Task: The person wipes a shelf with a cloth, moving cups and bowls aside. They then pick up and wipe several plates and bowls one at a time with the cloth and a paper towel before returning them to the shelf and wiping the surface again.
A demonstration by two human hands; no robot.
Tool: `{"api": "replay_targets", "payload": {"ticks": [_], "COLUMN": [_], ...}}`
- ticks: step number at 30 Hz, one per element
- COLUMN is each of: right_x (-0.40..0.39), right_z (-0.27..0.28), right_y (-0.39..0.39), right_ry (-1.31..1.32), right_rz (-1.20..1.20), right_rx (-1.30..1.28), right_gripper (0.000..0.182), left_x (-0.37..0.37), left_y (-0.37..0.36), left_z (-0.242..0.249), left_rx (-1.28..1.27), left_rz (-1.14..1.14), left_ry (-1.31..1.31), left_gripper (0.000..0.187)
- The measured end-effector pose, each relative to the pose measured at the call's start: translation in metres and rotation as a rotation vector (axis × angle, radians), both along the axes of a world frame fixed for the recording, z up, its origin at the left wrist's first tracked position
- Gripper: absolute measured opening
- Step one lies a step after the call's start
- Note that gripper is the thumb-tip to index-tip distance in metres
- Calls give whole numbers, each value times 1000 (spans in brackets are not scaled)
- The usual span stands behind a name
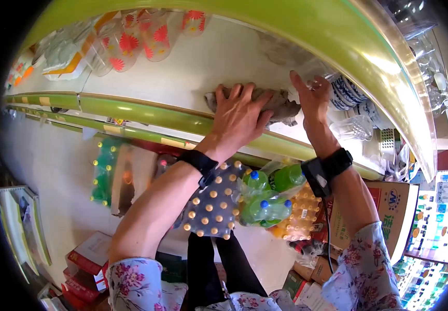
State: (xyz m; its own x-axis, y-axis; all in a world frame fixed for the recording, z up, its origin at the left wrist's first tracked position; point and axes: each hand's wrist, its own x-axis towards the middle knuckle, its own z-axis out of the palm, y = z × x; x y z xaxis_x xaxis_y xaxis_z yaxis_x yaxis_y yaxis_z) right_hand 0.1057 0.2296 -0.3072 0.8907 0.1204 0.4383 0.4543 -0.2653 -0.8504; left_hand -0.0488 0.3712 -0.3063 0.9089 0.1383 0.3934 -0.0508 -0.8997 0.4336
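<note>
My left hand [239,114] presses down on a crumpled grey cloth [283,108] near the front edge of a white shelf [224,57], its fingers curved over the cloth. Just to the right, my right hand [313,101] is raised with thumb and fingers apart and nothing visible between them. Its fingertips are close to a stack of blue-and-white bowls [344,93]. Below those bowls, a clear ribbed glass [353,128] lies beside my right wrist.
Clear cups with red flowers [154,36] stand at the shelf's back left. A green shelf edge [379,57] curves overhead. Below are packs of capped bottles [211,207], large green bottles [265,202], a cardboard box [385,207] and red boxes [86,259].
</note>
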Motion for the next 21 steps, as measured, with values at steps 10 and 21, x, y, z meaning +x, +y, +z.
{"api": "replay_targets", "payload": {"ticks": [10,21], "right_x": [0,-34], "right_z": [4,54], "right_y": [2,102], "right_ry": [-1,-116], "right_rz": [-77,273], "right_rx": [-1,-156], "right_gripper": [36,42], "left_x": [0,1], "left_y": [106,123], "left_z": [-13,-22], "left_rx": [-580,-327], "left_rz": [482,511], "left_ry": [-254,-364], "left_gripper": [16,24]}}
